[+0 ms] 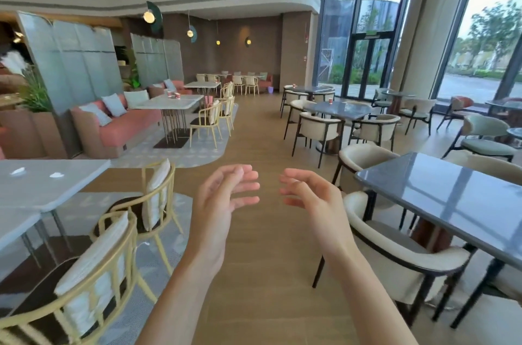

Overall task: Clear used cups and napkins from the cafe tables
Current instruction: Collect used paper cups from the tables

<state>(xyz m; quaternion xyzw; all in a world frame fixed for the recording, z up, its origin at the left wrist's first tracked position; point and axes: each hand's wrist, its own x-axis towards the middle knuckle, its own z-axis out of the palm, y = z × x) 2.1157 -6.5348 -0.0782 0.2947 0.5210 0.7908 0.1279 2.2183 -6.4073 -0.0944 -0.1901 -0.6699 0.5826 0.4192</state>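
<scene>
Glossy dark tabletop [440,192], wood-look floor [262,130], perhaps upholstered chairs [395,257].

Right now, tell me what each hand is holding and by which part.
Nothing is held. The left hand and right hand are both raised over the aisle with loosely bent fingers, touching nothing.

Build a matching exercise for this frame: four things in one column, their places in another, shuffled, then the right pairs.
Things
1. crumpled white napkins
2. group of small red paper cups
3. single red paper cup on the dark grey table
4. person's two bare hands, left hand and right hand

Places
A. white table beside the pink sofa
B. raised, holding nothing, over the wooden aisle
C. nearest white table at left
D. middle dark table at right, among cream armchairs

Pairs: 1-C, 2-A, 3-D, 4-B
</scene>
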